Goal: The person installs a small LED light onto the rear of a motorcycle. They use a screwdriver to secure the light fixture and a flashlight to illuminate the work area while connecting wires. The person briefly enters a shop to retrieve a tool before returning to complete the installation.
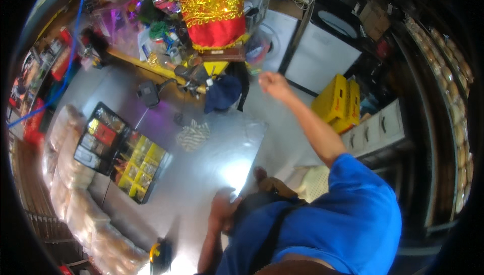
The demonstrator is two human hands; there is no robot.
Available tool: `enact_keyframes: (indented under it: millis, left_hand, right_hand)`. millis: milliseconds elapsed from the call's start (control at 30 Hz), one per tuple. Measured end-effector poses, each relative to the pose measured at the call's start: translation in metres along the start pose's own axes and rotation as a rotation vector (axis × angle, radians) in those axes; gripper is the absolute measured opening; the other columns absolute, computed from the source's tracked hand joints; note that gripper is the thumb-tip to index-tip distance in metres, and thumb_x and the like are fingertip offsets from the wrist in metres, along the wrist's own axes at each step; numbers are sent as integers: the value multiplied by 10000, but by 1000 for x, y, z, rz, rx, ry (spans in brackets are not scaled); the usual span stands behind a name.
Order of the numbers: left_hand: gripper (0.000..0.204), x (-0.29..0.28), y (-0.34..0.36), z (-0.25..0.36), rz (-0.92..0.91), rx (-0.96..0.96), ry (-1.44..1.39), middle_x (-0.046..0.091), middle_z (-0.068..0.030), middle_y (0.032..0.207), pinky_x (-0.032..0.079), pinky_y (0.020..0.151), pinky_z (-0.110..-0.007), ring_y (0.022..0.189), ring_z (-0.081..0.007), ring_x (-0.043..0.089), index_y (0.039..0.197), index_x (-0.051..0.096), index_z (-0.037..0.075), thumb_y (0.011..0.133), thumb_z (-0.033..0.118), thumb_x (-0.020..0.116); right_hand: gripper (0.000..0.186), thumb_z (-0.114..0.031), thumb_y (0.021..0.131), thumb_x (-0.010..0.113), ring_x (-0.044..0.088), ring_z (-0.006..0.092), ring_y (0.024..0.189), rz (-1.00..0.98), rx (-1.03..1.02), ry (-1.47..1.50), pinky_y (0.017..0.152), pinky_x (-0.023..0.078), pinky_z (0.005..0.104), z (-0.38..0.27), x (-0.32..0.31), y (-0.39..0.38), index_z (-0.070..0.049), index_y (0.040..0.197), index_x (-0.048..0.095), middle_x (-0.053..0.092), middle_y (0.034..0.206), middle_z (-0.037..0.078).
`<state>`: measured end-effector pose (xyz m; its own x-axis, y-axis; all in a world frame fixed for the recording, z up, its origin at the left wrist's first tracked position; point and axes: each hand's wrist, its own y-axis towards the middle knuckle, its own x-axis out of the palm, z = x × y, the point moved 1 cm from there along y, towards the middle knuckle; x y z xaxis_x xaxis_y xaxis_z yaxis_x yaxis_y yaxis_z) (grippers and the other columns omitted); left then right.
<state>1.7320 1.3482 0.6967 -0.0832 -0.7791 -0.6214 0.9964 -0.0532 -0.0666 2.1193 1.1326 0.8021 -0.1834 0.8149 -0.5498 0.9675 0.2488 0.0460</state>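
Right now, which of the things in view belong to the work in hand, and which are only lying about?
Likely in use:
metal table
left grip, at the table's edge, blurred
right grip, held out, contents unclear

Seemingly just lying about:
pale bundle on the table
open case with yellow compartments
yellow boxes

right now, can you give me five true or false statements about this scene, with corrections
1. The metal table carries a black case. True.
2. The case is shut. False: it lies open.
3. The right hand reaches farther from the blue shirt than the left hand. True.
4. The shirt has long sleeves. False: the right sleeve is short.
5. The white drawers have dark handles. True.
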Motion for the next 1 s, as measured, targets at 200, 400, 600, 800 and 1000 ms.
enact_keyframes:
  millis: [200,400,600,800,1000]
  left_hand:
    - [621,59,62,2,102,-313,178,503,-281,1313,405,1015,-493,1243,-433,454,1210,584,-2,759,387,758]
    - [751,119,102,24,116,-589,203,311,-394,1403,191,1110,-582,1338,-570,200,1257,533,-41,736,454,751]
    - [896,149,126,15,107,-582,425,285,-334,1450,94,1113,-638,1375,-568,87,1289,463,-130,700,475,764]
    - [938,158,131,5,46,-725,441,241,-310,1490,75,1132,-611,1414,-510,21,1290,499,-101,675,554,770]
    - [1177,131,169,47,63,-951,209,211,-361,1480,88,1167,-520,1442,-440,61,1443,176,-126,679,540,775]
  right_hand:
    - [336,-256,903,630,635,135,673,88,-265,43,635,508,298,-17,-69,184,-21,1143,611,665,812,59]
    - [240,-215,868,629,678,192,742,359,-488,-26,710,519,336,-37,-154,330,-33,1017,681,708,838,105]
    - [238,-211,859,625,689,305,866,467,-718,-174,781,525,395,-74,-220,432,-64,1032,694,708,878,155]
    - [360,-256,796,718,664,360,961,447,-694,-165,823,509,417,-127,-229,479,-1,1047,675,669,937,272]
    - [275,-193,855,601,636,402,988,129,-674,-504,800,506,448,-164,-198,533,7,1035,659,652,1038,261]
